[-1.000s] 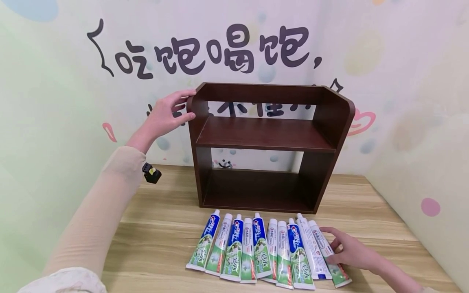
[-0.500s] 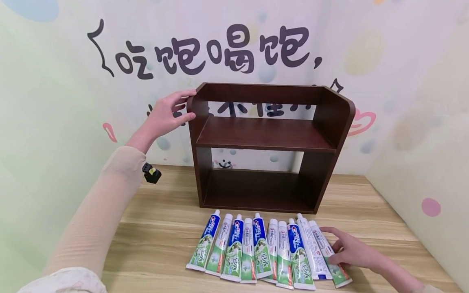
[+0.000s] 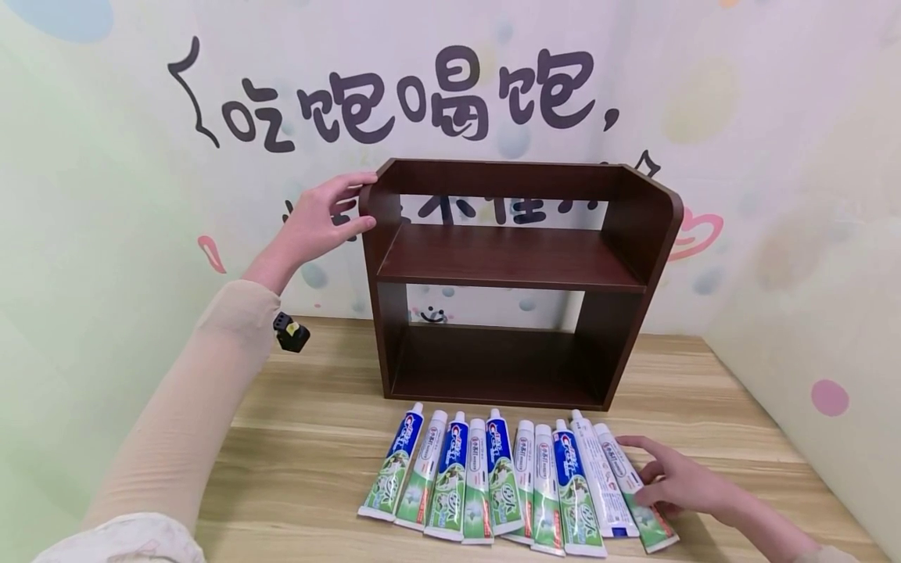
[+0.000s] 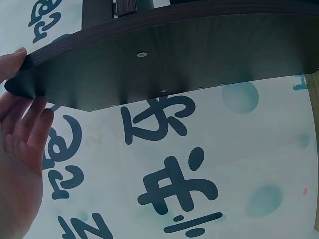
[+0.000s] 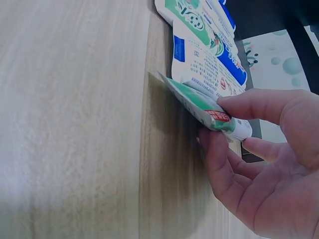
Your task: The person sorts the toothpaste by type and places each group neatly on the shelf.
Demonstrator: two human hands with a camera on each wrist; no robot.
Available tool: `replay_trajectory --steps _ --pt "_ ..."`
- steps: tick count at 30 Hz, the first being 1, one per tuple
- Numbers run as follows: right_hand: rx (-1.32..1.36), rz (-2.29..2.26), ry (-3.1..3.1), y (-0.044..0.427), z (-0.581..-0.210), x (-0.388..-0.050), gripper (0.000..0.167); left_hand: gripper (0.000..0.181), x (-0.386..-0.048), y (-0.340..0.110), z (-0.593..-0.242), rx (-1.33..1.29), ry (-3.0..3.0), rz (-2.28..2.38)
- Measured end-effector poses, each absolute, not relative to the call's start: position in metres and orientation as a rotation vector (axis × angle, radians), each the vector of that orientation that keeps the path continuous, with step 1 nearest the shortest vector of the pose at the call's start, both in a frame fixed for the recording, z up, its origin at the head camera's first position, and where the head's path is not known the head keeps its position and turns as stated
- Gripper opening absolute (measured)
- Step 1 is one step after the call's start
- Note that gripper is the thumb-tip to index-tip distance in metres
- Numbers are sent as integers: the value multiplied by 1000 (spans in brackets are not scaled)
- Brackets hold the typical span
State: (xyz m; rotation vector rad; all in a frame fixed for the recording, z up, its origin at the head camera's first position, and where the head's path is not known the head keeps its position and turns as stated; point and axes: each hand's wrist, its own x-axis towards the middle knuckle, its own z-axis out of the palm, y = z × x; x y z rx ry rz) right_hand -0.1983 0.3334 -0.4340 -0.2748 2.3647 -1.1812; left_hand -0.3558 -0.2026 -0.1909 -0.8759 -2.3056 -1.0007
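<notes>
A dark brown two-tier wooden shelf (image 3: 510, 254) stands upright on the table. At its upper left corner my left hand (image 3: 317, 219) holds the side panel, thumb at the front edge and fingers at the upper edge. The left wrist view shows the panel's outer face (image 4: 174, 55) between them. My right hand (image 3: 683, 483) pinches the rightmost white and green toothpaste tube (image 3: 626, 469). In the right wrist view the thumb is on top of that tube (image 5: 197, 104) and fingers lie beneath, its flat end tilted off the table. Several other toothpaste tubes (image 3: 448, 481) lie side by side, some overlapping.
The wood-grain table (image 3: 303, 469) reaches back to a printed wall (image 3: 296, 70) with black lettering behind the shelf. A side wall (image 3: 795, 258) borders the table on the right. A small black device (image 3: 292, 332) shows by the left wrist.
My right thumb has shifted very slightly to the right on the rightmost toothpaste tube. My left hand and the shelf stay where they were.
</notes>
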Motion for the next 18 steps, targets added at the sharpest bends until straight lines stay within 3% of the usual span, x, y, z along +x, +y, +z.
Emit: replay_trajectory --steps 18 --pt "-346 -1367 2247 338 -410 -199 81 59 -355 -204 -191 -878 -2312 -985"
